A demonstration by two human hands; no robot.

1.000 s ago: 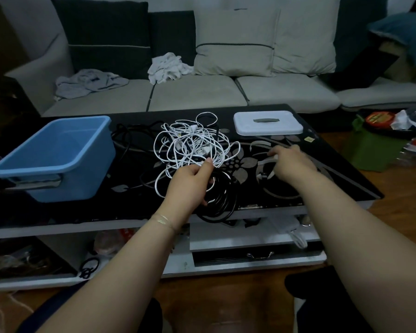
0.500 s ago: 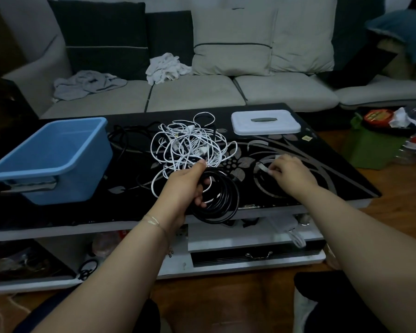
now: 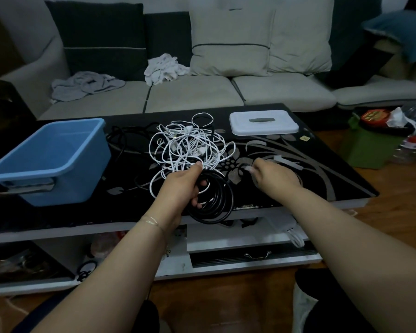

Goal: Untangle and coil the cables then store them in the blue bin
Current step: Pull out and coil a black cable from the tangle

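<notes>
Black cable coil (image 3: 214, 200) gripped by L hand (image 3: 180, 188), R hand (image 3: 271, 175) maybe pinching tie

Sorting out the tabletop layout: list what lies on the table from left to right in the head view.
blue bin → tangled white cables → black cable coil held by the left hand → right hand → white lid

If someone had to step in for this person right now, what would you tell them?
Left hand grips the coiled black cable at the table's front edge.
Right hand pinches something small and pale; I cannot tell what.
White cable tangle lies mid-table, more black cable behind it.
Blue bin sits at left with no cable visible inside.
Done: one black coil. Left: bin it, then untangle the rest.
</notes>
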